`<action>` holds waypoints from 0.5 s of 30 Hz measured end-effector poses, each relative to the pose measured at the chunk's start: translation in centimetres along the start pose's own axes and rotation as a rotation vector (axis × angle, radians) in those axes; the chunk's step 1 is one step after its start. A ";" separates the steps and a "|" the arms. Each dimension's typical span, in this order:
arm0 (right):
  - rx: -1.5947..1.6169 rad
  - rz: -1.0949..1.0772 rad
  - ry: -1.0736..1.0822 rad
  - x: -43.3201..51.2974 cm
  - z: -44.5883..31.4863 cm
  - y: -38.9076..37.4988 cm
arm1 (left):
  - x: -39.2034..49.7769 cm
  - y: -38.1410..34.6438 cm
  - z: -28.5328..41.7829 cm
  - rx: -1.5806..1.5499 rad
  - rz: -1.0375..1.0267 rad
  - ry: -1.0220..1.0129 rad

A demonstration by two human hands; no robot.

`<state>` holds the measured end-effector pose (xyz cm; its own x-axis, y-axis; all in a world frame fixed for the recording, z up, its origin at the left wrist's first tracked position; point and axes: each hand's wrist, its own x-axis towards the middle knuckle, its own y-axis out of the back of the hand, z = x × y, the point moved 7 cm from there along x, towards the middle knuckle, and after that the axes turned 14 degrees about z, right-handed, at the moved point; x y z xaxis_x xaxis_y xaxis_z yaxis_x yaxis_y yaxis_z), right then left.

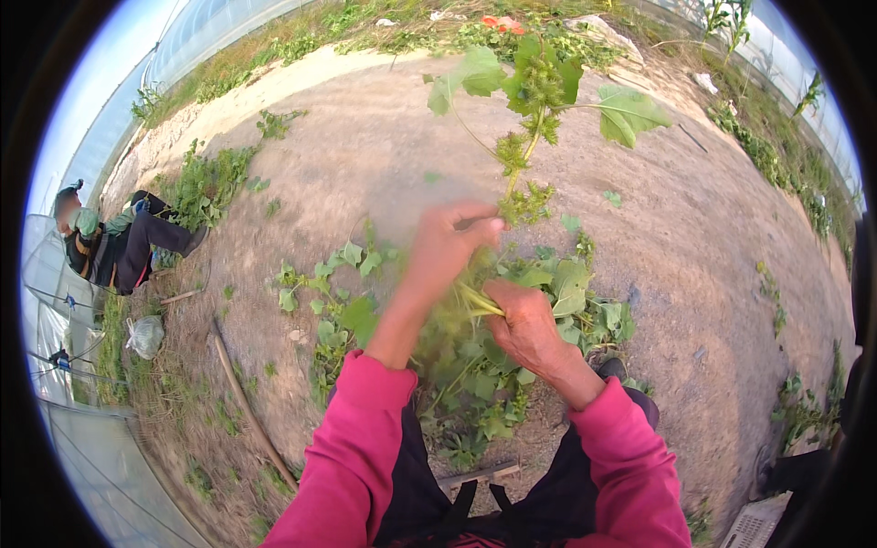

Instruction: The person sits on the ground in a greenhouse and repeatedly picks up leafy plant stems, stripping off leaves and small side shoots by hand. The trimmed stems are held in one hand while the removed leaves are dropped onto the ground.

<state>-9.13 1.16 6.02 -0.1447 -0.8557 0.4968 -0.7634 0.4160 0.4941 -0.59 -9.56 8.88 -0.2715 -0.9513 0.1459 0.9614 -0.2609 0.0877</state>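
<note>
My left hand (455,243) pinches the lower stem of a leafy plant with spiny green burs (531,140), which stands out beyond my fingertips. My right hand (527,318) is closed around a bundle of pale green stems (478,301), just below and to the right of my left hand. Broad green leaves (572,284) lie beside and beyond my right fist. Under both hands, cut or pulled leafy plants (479,383) are heaped on the ground between my legs. The area just below my left hand is blurred.
A seated person (113,240) is at the left near a leafy pile (212,181). A wooden pole (246,404) and a tied plastic bag (145,335) lie at the left. A plastic crate (757,520) sits at lower right, beside dark clothing. Plastic-covered greenhouses (205,34) border the dirt ground.
</note>
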 end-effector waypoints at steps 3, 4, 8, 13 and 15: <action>0.028 0.136 -0.061 0.3 1.6 1.8 | 0.9 1.5 -0.2 -0.029 0.078 -0.014; 0.010 0.206 -0.079 0.4 2.3 2.7 | 1.0 2.1 -0.4 -0.006 0.108 -0.014; 0.078 0.455 -0.158 1.1 4.6 5.7 | 0.8 3.2 -0.1 0.043 0.111 -0.052; 0.180 0.457 -0.329 1.3 6.6 6.2 | 0.3 2.5 0.6 0.117 0.008 -0.075; 0.241 0.474 -0.337 1.5 6.9 5.9 | 0.1 1.9 0.8 0.121 -0.034 -0.088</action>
<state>-18.16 0.22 4.79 -0.6625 -0.6616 0.3512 -0.6824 0.7265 0.0813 1.21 -9.98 9.88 -0.3117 -0.9229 0.2260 0.9406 -0.2660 0.2109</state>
